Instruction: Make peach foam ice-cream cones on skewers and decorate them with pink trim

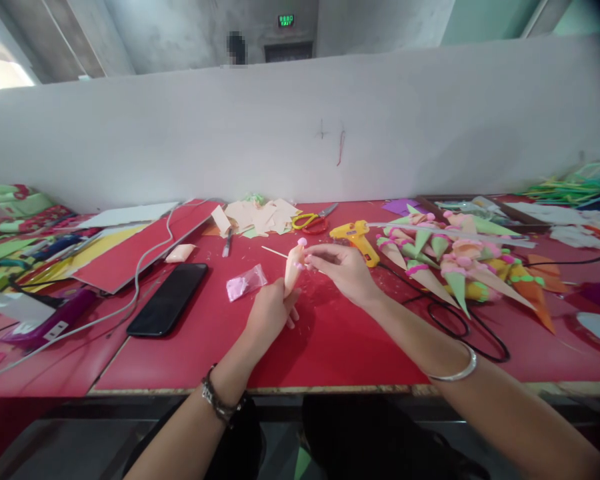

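Note:
My left hand is closed around the lower part of a small peach-coloured cone, tilted with its wide end up. Pink pom-poms sit along the cone's upper rim. At that rim my right hand has its thumb and fingers pinched together, close to the pom-poms. A thin pale stick passes behind the cone towards the right fingers and appears held in them; the exact grip is partly hidden. To the left of the cone lies a small clear bag of pink pom-poms.
A yellow glue gun with a black cord lies right of my hands, beside a pile of decorated cones. Yellow-handled scissors and peach cut-outs are behind. A black phone and a purple power strip lie left.

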Demonstrator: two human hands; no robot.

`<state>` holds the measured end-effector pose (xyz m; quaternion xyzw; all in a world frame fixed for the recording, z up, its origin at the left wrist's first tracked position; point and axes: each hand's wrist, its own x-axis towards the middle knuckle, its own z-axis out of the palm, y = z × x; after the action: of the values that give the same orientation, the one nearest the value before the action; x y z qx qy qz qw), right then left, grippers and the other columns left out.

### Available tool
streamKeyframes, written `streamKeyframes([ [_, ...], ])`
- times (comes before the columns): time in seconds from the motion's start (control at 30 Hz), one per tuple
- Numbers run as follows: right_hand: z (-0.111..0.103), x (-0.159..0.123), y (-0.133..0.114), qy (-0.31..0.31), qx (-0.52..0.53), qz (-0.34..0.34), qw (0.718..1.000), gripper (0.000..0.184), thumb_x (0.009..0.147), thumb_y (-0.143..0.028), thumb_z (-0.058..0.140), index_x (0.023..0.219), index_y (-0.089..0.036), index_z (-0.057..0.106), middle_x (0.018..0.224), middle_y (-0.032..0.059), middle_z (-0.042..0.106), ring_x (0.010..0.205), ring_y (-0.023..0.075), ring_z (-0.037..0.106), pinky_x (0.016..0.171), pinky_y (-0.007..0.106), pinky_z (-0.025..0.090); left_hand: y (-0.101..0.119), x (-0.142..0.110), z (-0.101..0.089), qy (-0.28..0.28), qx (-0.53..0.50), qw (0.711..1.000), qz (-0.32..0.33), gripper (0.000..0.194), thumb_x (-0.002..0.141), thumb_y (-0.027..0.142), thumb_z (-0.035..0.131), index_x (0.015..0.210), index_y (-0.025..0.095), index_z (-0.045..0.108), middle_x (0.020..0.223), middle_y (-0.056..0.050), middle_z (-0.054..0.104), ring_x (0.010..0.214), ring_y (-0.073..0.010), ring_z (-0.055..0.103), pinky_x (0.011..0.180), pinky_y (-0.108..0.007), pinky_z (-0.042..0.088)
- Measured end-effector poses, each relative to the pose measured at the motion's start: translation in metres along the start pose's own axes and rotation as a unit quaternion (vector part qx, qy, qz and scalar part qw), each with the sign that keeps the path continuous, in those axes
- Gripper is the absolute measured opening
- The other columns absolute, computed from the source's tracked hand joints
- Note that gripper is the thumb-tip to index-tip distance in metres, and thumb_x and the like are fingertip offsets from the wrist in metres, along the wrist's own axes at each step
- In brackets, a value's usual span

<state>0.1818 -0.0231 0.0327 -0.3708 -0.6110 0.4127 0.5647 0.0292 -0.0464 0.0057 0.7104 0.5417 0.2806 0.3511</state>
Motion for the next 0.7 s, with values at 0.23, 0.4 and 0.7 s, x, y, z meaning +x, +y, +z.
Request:
streamKeyframes([
  [0.23, 0.001, -0.003, -0.002, 0.014, -0.062, -0.076, 0.995, 0.012, 0.071, -0.030, 0.060, 0.077, -0.022, 0.066, 0.072, 0.0009, 0.063, 0.069, 0.0142, 0.059, 0.067, 0.030, 0.048, 0.009, -0.003, 0.000, 0.031, 0.121, 0.992, -0.017, 0.017, 0.083, 0.025, 0.035, 0.068, 0.018, 0.039, 0.041, 0.001, 0.052, 0.031, -0.0110, 0.048, 0.037, -0.018, 0.032],
  [0.4, 0.004, -0.002, 0.005, 0.010, -0.169, -0.159, 0.973, 0.007, 0.071, -0.027, 0.061, 0.075, -0.025, 0.067, 0.082, 0.0014, 0.052, 0.080, 0.0144, 0.053, 0.074, 0.031, 0.045, 0.016, -0.004, 0.001, 0.037, 0.136, 0.989, -0.033, 0.017, 0.084, 0.023, 0.036, 0.069, 0.017, 0.041, 0.041, 0.001, 0.051, 0.031, -0.0109, 0.046, 0.040, -0.019, 0.031],
  [0.7, 0.003, 0.003, 0.019, 0.006, -0.162, -0.151, 0.975, 0.009, 0.072, -0.023, 0.060, 0.077, -0.026, 0.066, 0.084, 0.0011, 0.048, 0.082, 0.0141, 0.051, 0.075, 0.031, 0.045, 0.019, -0.001, 0.001, 0.011, 0.237, 0.969, -0.072, 0.017, 0.085, 0.027, 0.037, 0.081, 0.014, 0.046, 0.049, -0.002, 0.055, 0.043, -0.0134, 0.054, 0.051, -0.023, 0.040],
])
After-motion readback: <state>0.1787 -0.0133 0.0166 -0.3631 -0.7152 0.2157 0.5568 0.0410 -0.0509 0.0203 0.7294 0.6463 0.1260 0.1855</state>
